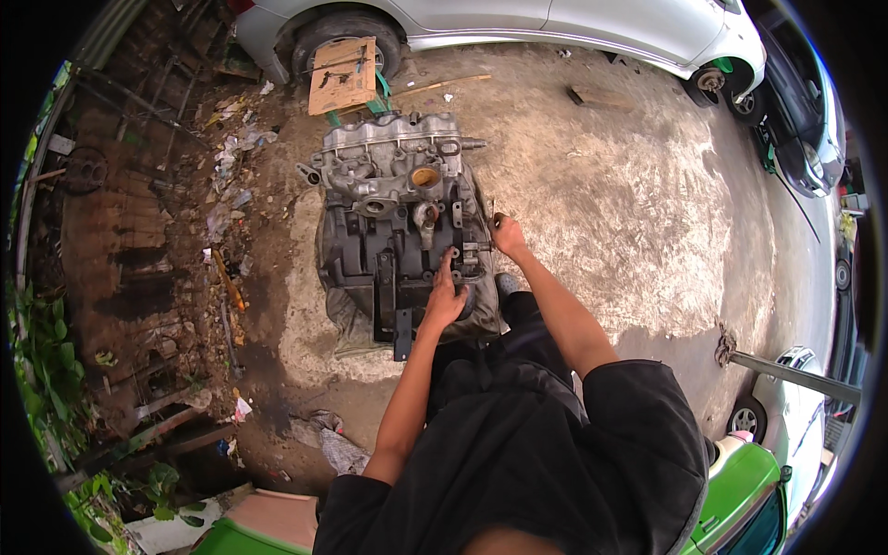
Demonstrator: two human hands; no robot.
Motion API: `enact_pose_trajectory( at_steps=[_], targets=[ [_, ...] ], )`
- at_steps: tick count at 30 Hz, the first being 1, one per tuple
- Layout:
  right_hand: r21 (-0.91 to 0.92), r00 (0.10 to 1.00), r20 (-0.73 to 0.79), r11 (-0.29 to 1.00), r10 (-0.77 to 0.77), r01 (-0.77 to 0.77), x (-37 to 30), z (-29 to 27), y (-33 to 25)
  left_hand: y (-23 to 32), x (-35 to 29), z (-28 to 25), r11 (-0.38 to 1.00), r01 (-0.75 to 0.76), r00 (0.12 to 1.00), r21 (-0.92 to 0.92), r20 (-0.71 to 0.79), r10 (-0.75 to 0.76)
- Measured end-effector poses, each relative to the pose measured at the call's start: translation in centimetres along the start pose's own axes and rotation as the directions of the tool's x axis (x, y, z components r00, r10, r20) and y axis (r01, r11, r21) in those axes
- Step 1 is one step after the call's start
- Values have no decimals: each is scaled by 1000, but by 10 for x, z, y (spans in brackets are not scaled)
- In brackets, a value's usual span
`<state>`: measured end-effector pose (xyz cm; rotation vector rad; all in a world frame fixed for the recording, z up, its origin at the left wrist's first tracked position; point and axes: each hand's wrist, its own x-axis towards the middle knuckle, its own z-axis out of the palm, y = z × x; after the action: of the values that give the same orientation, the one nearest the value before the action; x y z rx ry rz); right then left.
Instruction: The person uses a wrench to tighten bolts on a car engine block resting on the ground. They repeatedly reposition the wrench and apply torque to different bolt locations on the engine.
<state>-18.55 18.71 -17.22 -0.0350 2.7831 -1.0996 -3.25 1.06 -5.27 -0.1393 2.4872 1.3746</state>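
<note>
Silver car (629,32) and plywood board (335,92) stand beyond an engine (393,231); left hand (448,296) open against it, right hand (508,238) curled, contents unclear.

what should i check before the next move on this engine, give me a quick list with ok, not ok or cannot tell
1. Engine on the cloth: ok, the cloth shows around its edges.
2. Left hand on the engine: ok, its fingers reach over the near right part and appear to touch it.
3. Right hand at the engine's right side: ok, it is there with fingers curled.
4. What the right hand grips: cannot tell, too small and dark.
5. Shoe well away from the engine: not ok, it is close beside its right side.
</note>
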Motion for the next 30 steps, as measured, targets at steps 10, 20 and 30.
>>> enact_pose_trajectory(
  at_steps=[10,20,30],
  targets=[
    [703,995,48,705,86,-95,-103,-58,-38,-3,1,3,998,-52,999,23,-11,53],
    [624,998,-46,779,-50,68,-139,-57,-58,-5,2,5,996,-67,997,65,-21,68],
    [377,981,-47,906,-189,193,-151,-62,-69,-5,3,4,998,-64,998,20,-7,64]
  ],
)
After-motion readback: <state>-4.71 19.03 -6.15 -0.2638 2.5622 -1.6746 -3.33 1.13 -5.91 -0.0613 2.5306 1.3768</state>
